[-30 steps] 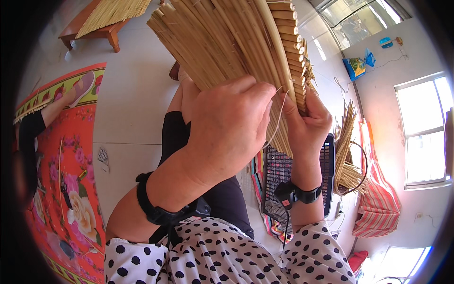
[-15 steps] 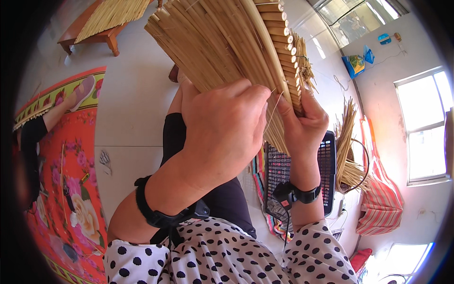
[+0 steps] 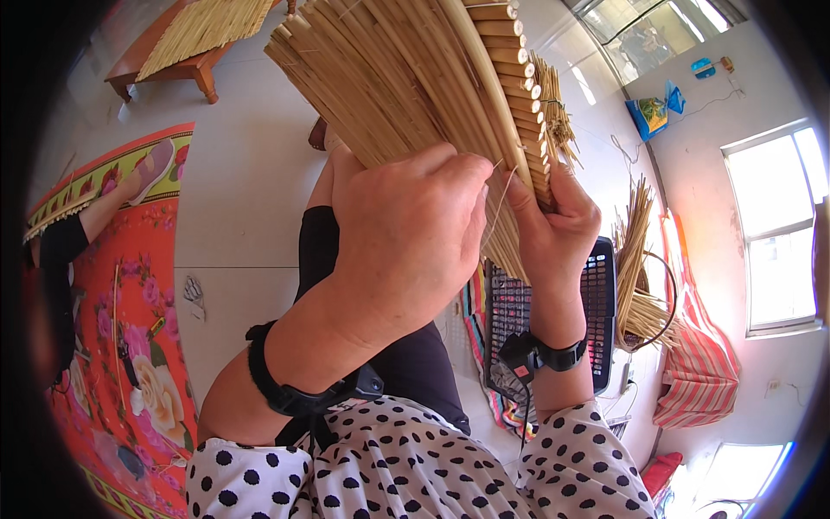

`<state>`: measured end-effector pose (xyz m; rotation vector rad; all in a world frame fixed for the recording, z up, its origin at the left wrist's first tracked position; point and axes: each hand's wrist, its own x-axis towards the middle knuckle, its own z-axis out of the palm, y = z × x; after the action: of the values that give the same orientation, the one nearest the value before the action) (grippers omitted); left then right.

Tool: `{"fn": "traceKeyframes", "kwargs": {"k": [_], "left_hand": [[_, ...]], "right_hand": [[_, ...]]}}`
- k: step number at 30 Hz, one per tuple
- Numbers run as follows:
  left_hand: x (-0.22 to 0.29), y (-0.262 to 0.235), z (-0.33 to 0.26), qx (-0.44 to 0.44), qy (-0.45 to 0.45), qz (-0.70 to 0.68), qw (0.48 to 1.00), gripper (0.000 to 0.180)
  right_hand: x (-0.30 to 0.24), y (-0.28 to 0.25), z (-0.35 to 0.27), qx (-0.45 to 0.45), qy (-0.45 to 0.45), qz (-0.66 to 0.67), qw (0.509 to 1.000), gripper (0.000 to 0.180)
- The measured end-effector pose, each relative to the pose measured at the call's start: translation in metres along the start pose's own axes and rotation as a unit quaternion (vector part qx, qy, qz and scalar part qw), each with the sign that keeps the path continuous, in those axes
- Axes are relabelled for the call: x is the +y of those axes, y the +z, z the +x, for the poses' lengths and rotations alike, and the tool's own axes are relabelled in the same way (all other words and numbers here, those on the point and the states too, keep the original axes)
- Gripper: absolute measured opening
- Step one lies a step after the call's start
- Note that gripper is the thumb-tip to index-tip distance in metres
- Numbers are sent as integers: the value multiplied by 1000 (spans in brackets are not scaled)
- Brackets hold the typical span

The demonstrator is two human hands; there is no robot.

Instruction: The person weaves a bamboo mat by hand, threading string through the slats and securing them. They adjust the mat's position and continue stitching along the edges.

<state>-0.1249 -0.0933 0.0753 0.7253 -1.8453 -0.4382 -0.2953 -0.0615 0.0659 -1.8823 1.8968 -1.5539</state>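
A mat of straw-coloured reeds [image 3: 389,78] slants up and away in front of me, with a thicker rod along its right edge and a row of cut reed ends beyond it. My right hand [image 3: 558,221] grips the near end of that edge, thumb on top and fingers wrapped beneath. Close beside it, my left hand [image 3: 406,233] is closed in a fist over the mat, its back toward me. A thin pale strand [image 3: 494,221] loops between the two hands, and a short end pokes out by the left fist. The left fingertips are hidden.
A black plastic basket [image 3: 510,303] stands below my right forearm, near bundled reeds [image 3: 635,251]. On the left, another person's leg and shoe [image 3: 154,169] rest on a red floral mat [image 3: 147,294]. A wooden bench [image 3: 164,82] at the far left carries another reed mat [image 3: 203,35].
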Motion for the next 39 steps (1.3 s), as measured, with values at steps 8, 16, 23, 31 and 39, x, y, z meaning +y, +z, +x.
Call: {"fn": "traceKeyframes", "kwargs": {"k": [8, 16, 23, 31, 39], "left_hand": [[5, -6, -3, -7, -7, 12, 1000, 10], [-7, -31, -51, -62, -74, -79, 992, 16], [-20, -58, -117, -102, -69, -31, 992, 14], [-33, -63, -151, -115, -121, -35, 985, 10], [-44, -78, -158, -184, -105, 45, 976, 17]], "right_hand": [[-16, 0, -5, -13, 9, -33, 999, 33], [-37, 15, -52, -28, -38, -10, 999, 32], [-41, 27, -106, -59, -102, -12, 993, 32], [-34, 39, -133, -58, -58, 61, 995, 42], [-28, 43, -139, -83, -57, 79, 992, 43]]}}
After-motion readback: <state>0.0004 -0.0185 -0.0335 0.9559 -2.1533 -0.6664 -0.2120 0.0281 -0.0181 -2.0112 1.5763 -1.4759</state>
